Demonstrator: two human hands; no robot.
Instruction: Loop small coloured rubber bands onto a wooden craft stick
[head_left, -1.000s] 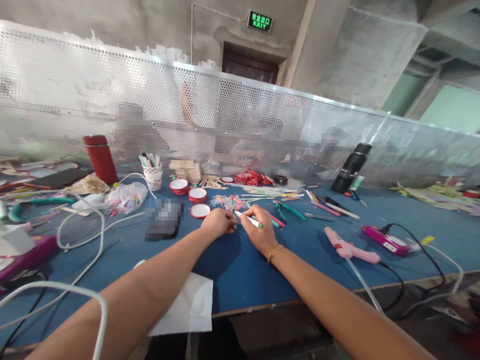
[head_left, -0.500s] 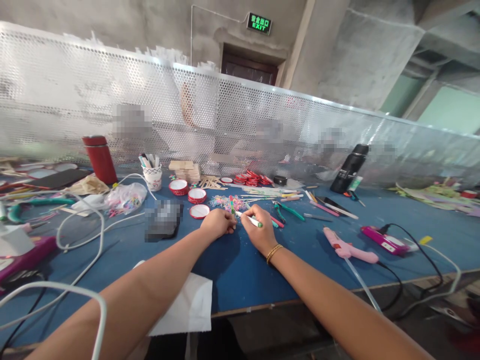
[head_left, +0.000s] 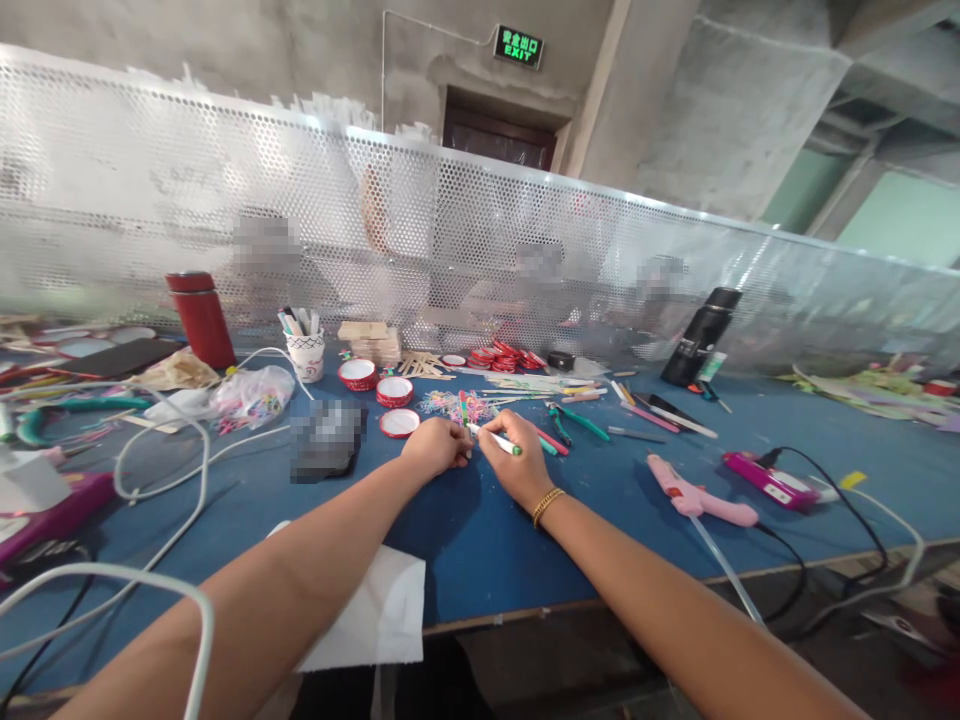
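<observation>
My right hand is closed around a white marker with a green end, its tip pointing left. The tip meets or nearly meets a narrow craft stick with red and green colouring. My left hand pinches the near end of that stick against the blue table; its fingertips are partly hidden. Just behind the stick lies a loose pile of thin pastel strands. Red-rimmed round lids sit left of my left hand. Green-handled pliers lie beyond my right hand.
A pink glue gun and a purple power strip lie to the right. White cables loop across the left side. A cup of markers, a red flask and a black bottle stand along the perforated screen.
The marker and my right fingers have shifted slightly left along the stick. My left hand stays in place.
</observation>
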